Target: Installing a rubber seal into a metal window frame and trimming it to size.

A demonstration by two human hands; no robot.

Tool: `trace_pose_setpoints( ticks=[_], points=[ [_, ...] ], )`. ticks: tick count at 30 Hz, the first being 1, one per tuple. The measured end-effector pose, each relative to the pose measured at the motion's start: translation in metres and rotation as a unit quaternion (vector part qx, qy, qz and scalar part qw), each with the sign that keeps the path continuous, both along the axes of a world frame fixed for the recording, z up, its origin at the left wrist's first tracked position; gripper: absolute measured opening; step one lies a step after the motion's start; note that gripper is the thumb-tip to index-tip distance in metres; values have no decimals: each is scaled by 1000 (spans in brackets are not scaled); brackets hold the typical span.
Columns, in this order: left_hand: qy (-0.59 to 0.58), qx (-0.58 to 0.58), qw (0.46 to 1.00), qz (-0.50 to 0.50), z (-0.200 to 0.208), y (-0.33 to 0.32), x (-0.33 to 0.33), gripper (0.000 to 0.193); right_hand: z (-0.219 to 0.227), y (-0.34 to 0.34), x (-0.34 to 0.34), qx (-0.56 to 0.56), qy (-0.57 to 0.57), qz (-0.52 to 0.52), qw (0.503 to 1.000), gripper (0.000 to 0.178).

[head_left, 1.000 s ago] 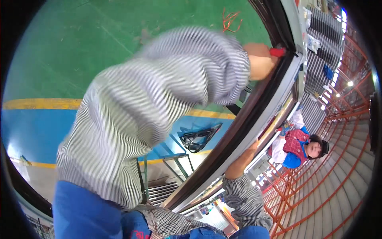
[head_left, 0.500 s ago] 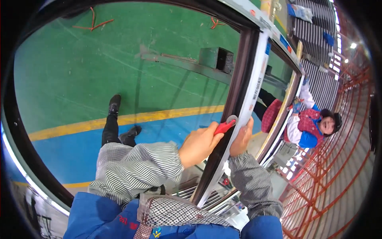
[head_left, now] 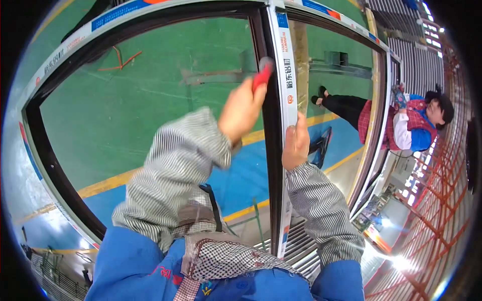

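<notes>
A large window frame (head_left: 288, 110) with white film on its faces and dark inner edges stands in front of me. My left hand (head_left: 242, 113) is closed round the red handle of a small roller (head_left: 263, 75), blurred by motion. The roller's grey wheel is up against the dark inner edge (head_left: 271, 130) of the frame's middle bar. On the other side of that bar, lower down, my right hand (head_left: 296, 143) grips it, thumb on the white face; its other fingers are partly hidden.
Beyond the frame at right, a person (head_left: 414, 123) in a red checked vest stands by another part of the framework. An orange-red strip (head_left: 120, 60) lies on the green floor (head_left: 150, 100) at far left. Striped stacks of profiles (head_left: 414, 60) are at upper right.
My left hand and the roller have moved up and away along the middle bar. My right hand is a little lower against the bar. The view has shifted, showing more of the person.
</notes>
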State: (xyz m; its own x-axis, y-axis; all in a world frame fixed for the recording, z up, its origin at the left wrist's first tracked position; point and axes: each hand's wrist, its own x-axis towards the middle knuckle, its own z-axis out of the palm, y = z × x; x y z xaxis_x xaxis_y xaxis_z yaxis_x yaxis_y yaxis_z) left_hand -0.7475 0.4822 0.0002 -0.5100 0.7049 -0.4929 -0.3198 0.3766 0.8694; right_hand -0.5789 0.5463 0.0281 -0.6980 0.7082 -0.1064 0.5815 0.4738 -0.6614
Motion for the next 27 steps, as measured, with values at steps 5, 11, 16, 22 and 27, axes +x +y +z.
trace_pose_setpoints(
  ticks=[5, 11, 16, 22, 27],
  points=[
    [95, 3, 990, -108, 14, -47, 51, 36, 1, 3, 1, 39, 14, 13, 999, 49],
    [127, 74, 989, 25, -11, 20, -13, 36, -4, 1, 6, 18, 11, -17, 1000, 53],
    [-21, 2, 983, -182, 7, -82, 122, 28, -6, 3, 10, 46, 47, -39, 997, 48],
    [19, -1, 998, -57, -37, -82, 104, 30, -6, 7, 13, 61, 65, -50, 995, 49],
    [-16, -9, 998, -59, -18, -67, 119, 32, -12, 2, 21, 67, 83, -72, 992, 51]
  ],
)
